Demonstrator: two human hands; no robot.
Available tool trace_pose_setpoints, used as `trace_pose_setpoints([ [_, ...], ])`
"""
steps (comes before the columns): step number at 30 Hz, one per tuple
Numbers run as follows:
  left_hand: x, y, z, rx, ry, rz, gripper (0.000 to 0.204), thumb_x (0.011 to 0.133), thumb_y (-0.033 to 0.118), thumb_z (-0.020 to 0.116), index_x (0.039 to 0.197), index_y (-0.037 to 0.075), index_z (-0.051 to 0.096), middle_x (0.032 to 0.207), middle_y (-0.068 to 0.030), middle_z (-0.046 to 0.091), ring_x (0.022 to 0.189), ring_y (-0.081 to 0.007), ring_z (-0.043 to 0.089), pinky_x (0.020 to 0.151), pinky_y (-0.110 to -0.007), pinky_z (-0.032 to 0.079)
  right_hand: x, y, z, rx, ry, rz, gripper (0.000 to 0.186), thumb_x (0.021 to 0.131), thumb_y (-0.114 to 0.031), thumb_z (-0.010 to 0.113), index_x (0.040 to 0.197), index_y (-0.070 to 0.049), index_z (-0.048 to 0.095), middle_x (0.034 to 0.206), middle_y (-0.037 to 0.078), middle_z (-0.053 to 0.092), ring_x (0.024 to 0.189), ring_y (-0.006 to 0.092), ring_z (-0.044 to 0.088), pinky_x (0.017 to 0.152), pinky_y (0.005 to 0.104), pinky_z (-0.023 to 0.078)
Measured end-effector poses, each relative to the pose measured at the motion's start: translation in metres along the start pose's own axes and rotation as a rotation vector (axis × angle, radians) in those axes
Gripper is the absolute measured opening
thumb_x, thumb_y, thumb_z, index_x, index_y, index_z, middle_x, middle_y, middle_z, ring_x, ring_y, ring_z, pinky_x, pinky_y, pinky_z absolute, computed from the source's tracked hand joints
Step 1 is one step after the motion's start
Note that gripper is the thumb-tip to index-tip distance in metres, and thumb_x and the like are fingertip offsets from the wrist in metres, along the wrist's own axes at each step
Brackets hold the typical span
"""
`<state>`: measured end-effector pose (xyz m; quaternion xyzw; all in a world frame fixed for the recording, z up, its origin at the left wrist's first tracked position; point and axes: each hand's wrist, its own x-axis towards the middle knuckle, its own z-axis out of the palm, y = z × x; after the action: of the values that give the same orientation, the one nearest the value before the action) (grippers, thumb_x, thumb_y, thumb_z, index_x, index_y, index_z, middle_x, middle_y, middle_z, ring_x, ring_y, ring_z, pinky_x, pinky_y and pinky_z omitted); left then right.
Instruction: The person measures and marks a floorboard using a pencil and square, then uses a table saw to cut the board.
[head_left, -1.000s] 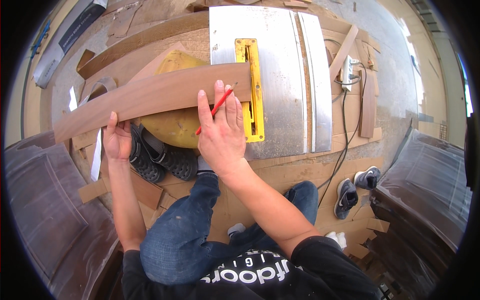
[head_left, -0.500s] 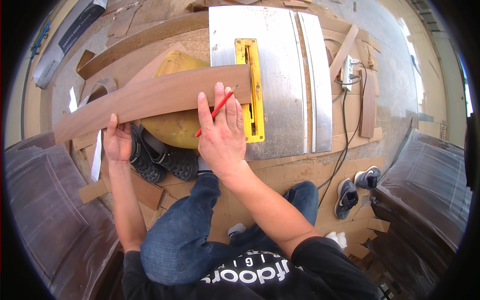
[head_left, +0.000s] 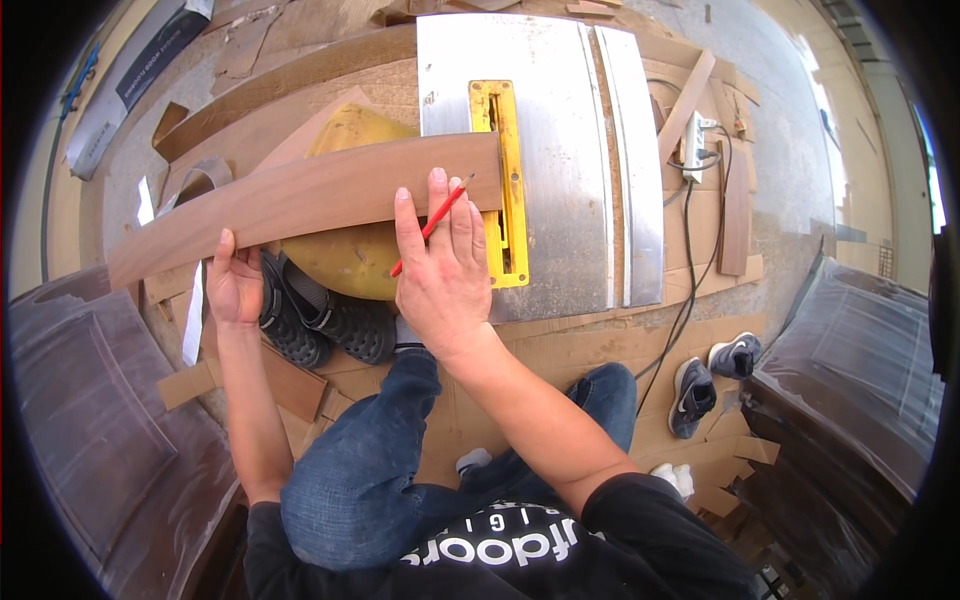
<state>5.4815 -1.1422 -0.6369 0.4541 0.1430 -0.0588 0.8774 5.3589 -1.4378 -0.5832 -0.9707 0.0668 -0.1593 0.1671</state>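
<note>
Left fingers (head_left: 226,242) grip the wooden plank (head_left: 300,195); right fingers (head_left: 438,188) clasp a red pencil (head_left: 432,226). Black shirt (head_left: 665,530) bears white lettering (head_left: 521,553).

Left hand (head_left: 237,288) palm-up; right hand (head_left: 445,293) palm-down, fingers (head_left: 408,225) extended.

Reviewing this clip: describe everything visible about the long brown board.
The long brown board is a narrow, flat strip that looks like wood, reddish-brown with faint lengthwise grain. It lies broad face up, its right end over the yellow insert in the metal tabletop; the rest extends left past that tabletop. The left hand grips its near edge, thumb on top. The right hand's fingertips rest near its right end, with a red pencil between the fingers.
</note>
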Motion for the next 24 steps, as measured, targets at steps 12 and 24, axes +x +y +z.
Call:
trace_pose_setpoints([
  [12,-0.002,0.000,-0.003,0.012,0.003,-0.010,0.040,0.102,0.011,0.066,0.140,0.007,0.054,0.136,-0.0077,0.063,0.124,-0.0214,0.062,0.111,-0.040,0.051,-0.002,0.000,-0.001,-0.016,-0.015,0.007,0.062,0.084,-0.010,0.061,0.145,-0.008,0.053,0.158,0.026,0.042,0.143,0.0414,0.044,0.122,0.0464,0.027],
  [24,-0.004,0.001,-0.002,0.007,-0.014,-0.018,0.040,0.102,0.010,0.065,0.140,0.007,0.054,0.135,-0.0071,0.064,0.124,-0.0207,0.063,0.111,-0.039,0.051,-0.003,0.000,0.000,0.000,0.000,0.013,0.062,0.083,-0.008,0.061,0.144,-0.008,0.053,0.158,0.026,0.042,0.143,0.0411,0.044,0.122,0.0467,0.028],
])
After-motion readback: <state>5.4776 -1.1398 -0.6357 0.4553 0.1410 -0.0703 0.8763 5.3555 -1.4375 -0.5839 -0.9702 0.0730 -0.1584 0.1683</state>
